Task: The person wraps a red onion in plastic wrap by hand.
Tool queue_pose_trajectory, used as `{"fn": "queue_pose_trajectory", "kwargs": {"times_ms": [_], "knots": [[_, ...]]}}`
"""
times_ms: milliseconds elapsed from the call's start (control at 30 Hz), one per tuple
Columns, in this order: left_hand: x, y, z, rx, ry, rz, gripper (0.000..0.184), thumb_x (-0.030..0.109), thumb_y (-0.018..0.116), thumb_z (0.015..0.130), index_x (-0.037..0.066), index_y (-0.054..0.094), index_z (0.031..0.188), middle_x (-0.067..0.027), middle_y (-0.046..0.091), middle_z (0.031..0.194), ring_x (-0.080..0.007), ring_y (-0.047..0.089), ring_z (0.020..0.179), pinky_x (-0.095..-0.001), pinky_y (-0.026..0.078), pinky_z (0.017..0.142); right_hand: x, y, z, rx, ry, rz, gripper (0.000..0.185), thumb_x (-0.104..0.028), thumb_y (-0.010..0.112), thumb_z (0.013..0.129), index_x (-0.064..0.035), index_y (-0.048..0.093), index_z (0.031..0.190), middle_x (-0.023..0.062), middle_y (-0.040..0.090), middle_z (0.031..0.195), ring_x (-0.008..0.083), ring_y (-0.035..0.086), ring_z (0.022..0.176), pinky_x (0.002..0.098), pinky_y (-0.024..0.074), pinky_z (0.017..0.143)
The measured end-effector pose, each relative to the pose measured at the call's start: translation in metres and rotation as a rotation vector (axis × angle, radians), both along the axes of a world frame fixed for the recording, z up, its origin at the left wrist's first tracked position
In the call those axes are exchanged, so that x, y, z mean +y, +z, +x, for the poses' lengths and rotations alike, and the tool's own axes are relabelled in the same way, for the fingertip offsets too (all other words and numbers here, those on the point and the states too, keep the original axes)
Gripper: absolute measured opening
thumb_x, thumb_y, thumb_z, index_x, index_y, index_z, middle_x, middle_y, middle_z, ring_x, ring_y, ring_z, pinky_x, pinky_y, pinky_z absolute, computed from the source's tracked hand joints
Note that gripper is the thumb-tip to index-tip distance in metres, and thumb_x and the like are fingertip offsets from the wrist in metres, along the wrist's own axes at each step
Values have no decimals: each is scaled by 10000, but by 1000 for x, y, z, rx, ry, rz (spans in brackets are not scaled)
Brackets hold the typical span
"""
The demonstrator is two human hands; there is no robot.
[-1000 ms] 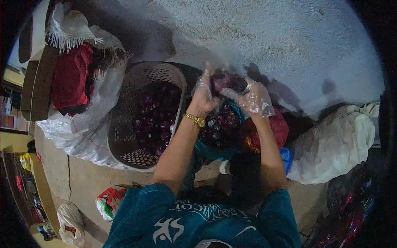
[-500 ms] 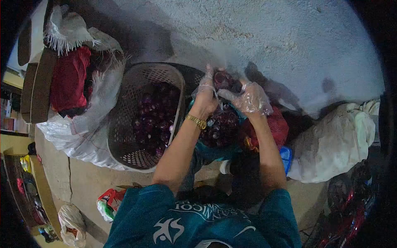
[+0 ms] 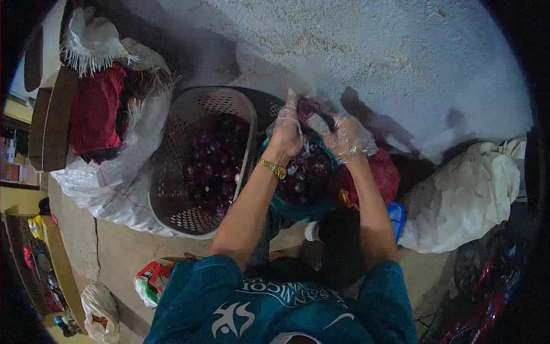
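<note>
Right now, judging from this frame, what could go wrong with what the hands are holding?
1. What looks like a red onion sits between the left hand and right hand; the loose, clear plastic gloves might let it slip.

2. The hands appear toward the far side of the teal container, near the wall, so a dropped piece could miss it, though depth is hard to judge.
</note>
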State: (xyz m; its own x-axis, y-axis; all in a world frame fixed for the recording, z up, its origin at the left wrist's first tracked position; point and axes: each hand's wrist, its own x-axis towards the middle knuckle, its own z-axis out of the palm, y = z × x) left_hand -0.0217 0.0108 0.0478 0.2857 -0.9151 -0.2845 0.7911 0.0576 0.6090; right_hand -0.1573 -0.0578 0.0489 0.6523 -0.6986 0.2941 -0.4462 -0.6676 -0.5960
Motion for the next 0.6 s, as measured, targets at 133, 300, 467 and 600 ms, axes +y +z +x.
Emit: {"fn": "queue_pose_trajectory", "kwargs": {"times_ms": [133,300,467,600], "knots": [[3,9,-1,-75,-26,41,498,547,413,916,90,568,1037,-41,606,964,-172,573,850,-319,486,764,5,9,0,119,-37,-29,560,-535,601,801,18,659,870,244,604,710,415,603,673,411,460,585],[4,8,7,-95,-18,64,555,558,407,911,76,536,1154,-75,592,1084,-198,588,910,-346,508,783,10,6,-2,47,57,11,538,-512,619,787,19,665,860,235,624,737,401,610,717,434,463,628],[8,19,18,-39,62,36,564,542,397,920,56,495,1189,-91,588,1085,-225,595,962,-378,509,843,9,13,-8,195,246,-104,552,-569,601,764,-36,691,874,228,625,716,392,616,700,458,481,652],[3,-2,33,-26,149,62,565,534,389,925,42,483,1187,-106,582,1085,-240,588,986,-391,512,848,10,16,-6,318,316,-77,576,-593,566,773,-37,701,846,197,634,726,370,611,714,441,453,594]]}}
